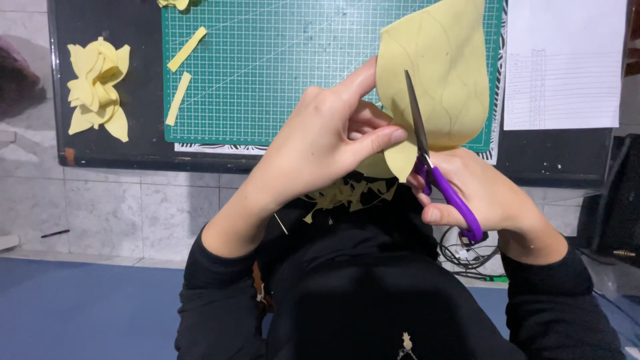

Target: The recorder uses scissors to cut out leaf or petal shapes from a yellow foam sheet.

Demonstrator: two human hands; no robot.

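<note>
My left hand [327,140] pinches the lower edge of a large yellow foam sheet [437,73] cut in a leaf shape, held up in front of me. My right hand [487,193] grips purple-handled scissors [437,177], whose blades [415,110] lie up against the sheet's face. Several small yellow offcuts [347,193] lie on my dark lap below the hands.
A green cutting mat [267,67] lies on a black board [107,153], with two yellow strips [183,73] on it. A pile of cut yellow petals [99,87] sits at the left. A white paper sheet [567,60] lies at the right, cables [467,257] below it.
</note>
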